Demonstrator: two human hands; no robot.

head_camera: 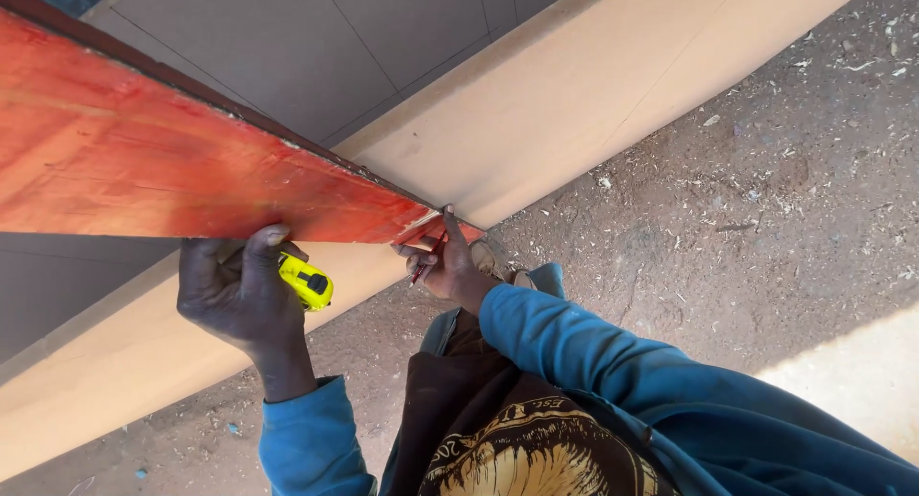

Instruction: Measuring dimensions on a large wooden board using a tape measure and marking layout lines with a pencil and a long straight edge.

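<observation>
Over bare, sawdust-strewn ground (728, 209), seen from the head camera looking down: a long red-stained board (172, 161) runs from the upper left toward the middle of the view, lying atop a pale tan sheet (536, 123) that crosses diagonally; a grey panel (316, 46) with thin ruled lines sits beyond it. Left hand (237, 290) is at the near edge of the red board, fingers curled up against its underside edge, and closed around a yellow and black tape measure (306, 281) that pokes out to the right of the palm. Right hand (445, 261) is at the board's tapered right end, fingers pinched shut on a slim red pencil (426, 261), its upper end hidden by the fingers so I cannot tell if it touches the wood. Index finger rests up on the board's corner. Both hands touching the board, well apart along its near edge. Blue sleeves (593, 362) on both arms; dark brown garment (517, 429) with a gold print at bottom centre. Wood chips scattered across the reddish dirt on the right.
</observation>
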